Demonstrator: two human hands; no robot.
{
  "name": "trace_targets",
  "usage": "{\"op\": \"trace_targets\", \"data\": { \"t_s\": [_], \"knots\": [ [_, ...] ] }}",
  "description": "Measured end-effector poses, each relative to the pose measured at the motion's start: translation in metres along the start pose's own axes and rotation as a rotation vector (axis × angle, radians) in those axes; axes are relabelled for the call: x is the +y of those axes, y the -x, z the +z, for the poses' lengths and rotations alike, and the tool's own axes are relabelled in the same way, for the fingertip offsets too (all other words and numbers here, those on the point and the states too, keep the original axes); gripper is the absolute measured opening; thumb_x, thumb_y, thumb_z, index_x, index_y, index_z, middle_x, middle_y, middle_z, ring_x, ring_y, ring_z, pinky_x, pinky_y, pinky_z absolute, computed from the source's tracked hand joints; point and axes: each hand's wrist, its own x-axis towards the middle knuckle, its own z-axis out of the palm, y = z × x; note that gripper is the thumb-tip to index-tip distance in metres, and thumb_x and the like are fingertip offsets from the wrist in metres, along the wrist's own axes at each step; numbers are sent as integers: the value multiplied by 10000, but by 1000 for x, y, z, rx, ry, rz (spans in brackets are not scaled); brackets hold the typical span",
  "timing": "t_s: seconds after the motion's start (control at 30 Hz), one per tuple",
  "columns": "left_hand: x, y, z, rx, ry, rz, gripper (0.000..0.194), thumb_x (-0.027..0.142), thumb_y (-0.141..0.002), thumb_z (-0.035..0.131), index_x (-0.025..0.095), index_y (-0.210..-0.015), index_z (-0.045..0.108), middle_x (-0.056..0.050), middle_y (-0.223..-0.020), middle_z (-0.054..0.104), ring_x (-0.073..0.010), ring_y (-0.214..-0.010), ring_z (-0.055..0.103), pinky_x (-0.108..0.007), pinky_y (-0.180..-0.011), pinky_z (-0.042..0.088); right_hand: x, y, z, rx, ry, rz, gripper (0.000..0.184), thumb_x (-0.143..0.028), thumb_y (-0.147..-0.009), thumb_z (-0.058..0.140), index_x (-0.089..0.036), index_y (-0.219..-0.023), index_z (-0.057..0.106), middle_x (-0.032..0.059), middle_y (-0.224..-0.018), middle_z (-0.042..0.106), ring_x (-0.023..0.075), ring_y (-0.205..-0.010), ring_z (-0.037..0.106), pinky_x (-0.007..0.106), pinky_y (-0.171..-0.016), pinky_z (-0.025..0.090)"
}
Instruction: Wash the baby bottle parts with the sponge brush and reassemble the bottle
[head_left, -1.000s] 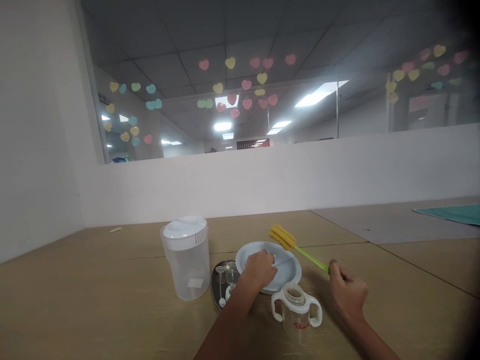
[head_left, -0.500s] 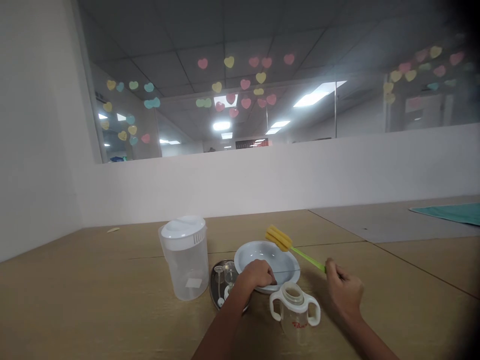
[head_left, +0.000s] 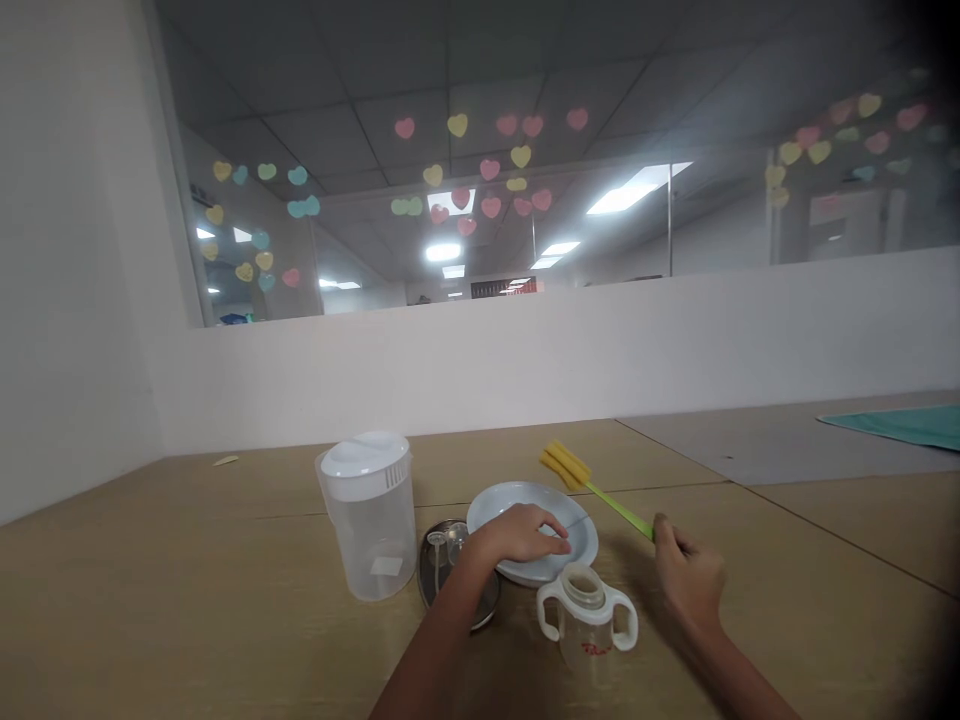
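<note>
Left hand has opened out above the basin; the brush has edged upward

The brush is in the right hand, its yellow foam head ahead and to the left of that fist, apparently in the air. I'd judge it light, the foam soft, the thin green handle fairly stiff, perhaps slippery if wet. The lower end, where the fist closes round it, looks the sensible place to hold.

That right hand is clenched, its forearm slanting in from the near right. The left arm reaches forward, fingers parted and slightly curved, gripping nothing I can see; whether they touch the basin I can't tell. Between the hands, nearer the person, stands an upright, open-topped two-handled cup. Left of the left hand, partly hidden by its forearm, sits a metal tray with small clear parts; farther left, a lidded pitcher. Well beyond the right hand lies a turquoise cloth.
</note>
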Motion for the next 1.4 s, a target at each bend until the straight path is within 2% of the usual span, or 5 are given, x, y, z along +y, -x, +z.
{"op": "trace_targets", "data": {
  "t_s": [0.17,0.4,0.97,1.17,1.4],
  "knots": [
    [45,19,-6,-249,-100,81,517,532,-733,556,253,-1168,560,-26,-1128,615,-211,-987,578,-278,-794,451,-2,2,-1,-8,6,-26,379,-501,-698,365,-231,-454,258,-40,-415,242,122,-494,301,249,-451,259],
    [65,19,17,-236,-308,2,443,395,-648,687,210,-1044,615,-89,-1027,618,-244,-882,598,-292,-671,466,0,1,0,-9,14,-6,358,-476,-699,368,-236,-453,273,-53,-437,224,109,-507,289,237,-462,255],
    [13,22,-36,445,721,192,541,294,-523,798,119,-991,590,-76,-982,634,-186,-888,587,-271,-763,452,2,-9,-2,139,-135,214,344,-372,-670,494,-260,-418,289,-48,-348,239,127,-407,309,265,-358,262],
    [-3,6,-22,780,145,81,508,239,-528,796,160,-992,603,-52,-993,639,-215,-924,557,-334,-835,422,-2,-6,-2,88,-163,164,332,-391,-685,466,-258,-455,267,-43,-383,260,118,-412,298,263,-381,279],
    [-5,6,-21,721,-363,-3,693,195,-633,732,199,-1256,429,-54,-982,609,-234,-967,494,-352,-836,407,-15,7,-6,105,-34,-223,322,-430,-667,390,-214,-450,290,-27,-428,251,110,-444,302,238,-435,294]
  ]
}}
